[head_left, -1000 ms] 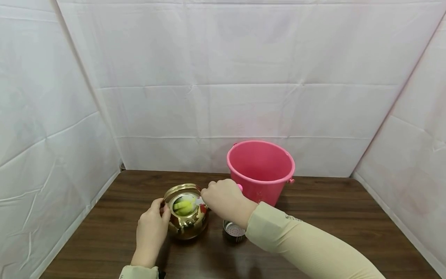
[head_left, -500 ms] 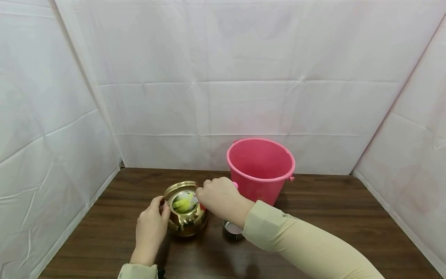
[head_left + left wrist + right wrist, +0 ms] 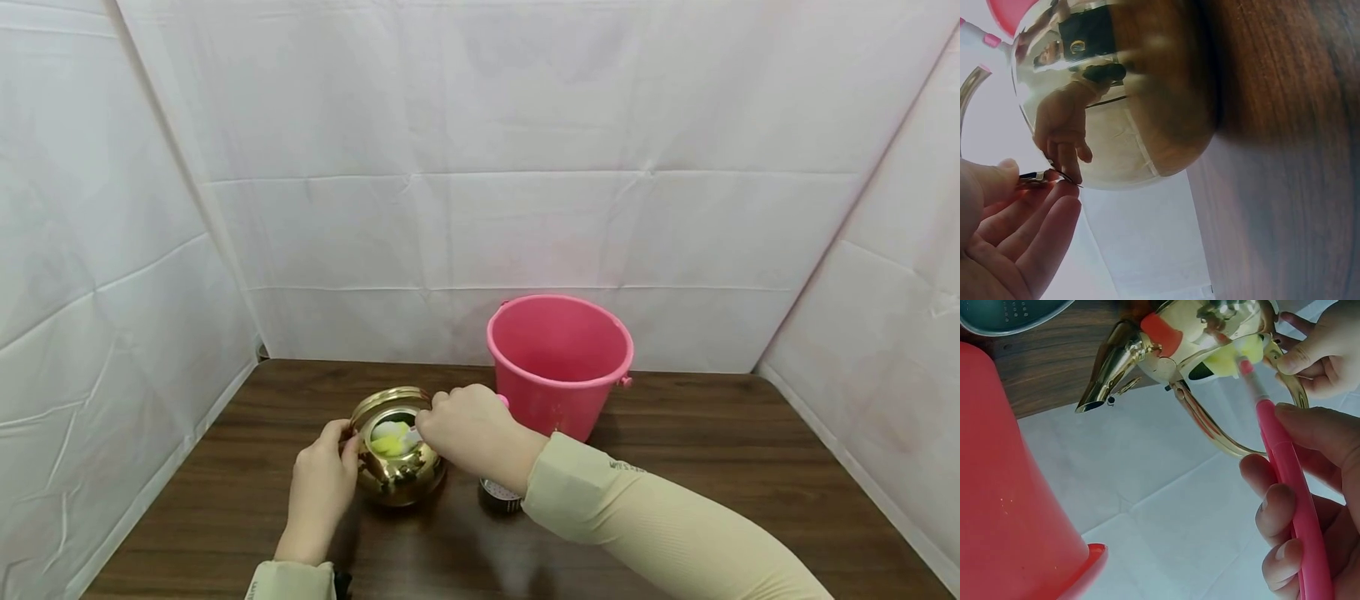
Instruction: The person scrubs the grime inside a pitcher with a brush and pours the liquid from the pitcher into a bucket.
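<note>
Currently, my left hand [image 3: 322, 475] is pinching the handle [image 3: 390, 395] of the gold kettle [image 3: 399, 483], while my right hand [image 3: 477, 435] is gripping a pink brush [image 3: 1294, 481] (its yellow-and-white head [image 3: 392, 440] is sitting inside the kettle). Beside them on the surface [image 3: 187, 517], a perforated metal cup [image 3: 497, 498] is standing; farther back, a pink bucket [image 3: 551, 406] is standing before white cloth [image 3: 525, 125].

In the head view I am seeing soft, even light spreading over the white cloth [image 3: 525, 225], while the golden kettle [image 3: 401, 483] is catching sharp glare and shadow is darkening the tabletop [image 3: 210, 500] around its base. My left wrist view is washing out to white behind the left hand [image 3: 1013, 234]; my right wrist view is looking dimmer and bluish.
</note>
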Motion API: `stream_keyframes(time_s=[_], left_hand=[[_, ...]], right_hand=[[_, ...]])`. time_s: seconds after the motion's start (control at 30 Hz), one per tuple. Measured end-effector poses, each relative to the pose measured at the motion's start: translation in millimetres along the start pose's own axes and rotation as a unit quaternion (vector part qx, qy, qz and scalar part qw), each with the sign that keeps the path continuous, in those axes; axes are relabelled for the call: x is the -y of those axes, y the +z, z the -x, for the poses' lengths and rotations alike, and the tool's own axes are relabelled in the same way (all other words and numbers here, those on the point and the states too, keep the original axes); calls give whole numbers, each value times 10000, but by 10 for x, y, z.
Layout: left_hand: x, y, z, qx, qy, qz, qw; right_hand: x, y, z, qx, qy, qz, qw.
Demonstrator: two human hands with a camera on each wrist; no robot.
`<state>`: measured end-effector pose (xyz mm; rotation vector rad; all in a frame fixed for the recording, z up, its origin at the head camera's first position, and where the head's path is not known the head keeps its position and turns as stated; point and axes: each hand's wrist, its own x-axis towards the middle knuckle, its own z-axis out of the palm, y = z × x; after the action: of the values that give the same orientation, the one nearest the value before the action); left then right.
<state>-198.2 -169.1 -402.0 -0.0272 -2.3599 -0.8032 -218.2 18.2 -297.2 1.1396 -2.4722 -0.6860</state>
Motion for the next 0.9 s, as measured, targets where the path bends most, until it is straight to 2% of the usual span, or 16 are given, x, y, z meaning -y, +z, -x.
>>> stream_keyframes(time_s=[0.13, 0.27, 0.43, 0.9], left_hand=[[-7, -2, -12, 98, -102, 7, 9999], [-18, -10, -11, 180, -176, 23, 9997], [-19, -12, -7, 157, -158, -1, 9998], [-18, -5, -3, 125, -202, 8, 9997]], right_hand=[[-14, -2, 18, -72, -103, 25, 9999], [-29, -4, 32, 79, -147, 30, 9999], [-49, -18, 39, 342, -70, -103, 9993], [-117, -9, 41, 623, 157, -283, 9975]])
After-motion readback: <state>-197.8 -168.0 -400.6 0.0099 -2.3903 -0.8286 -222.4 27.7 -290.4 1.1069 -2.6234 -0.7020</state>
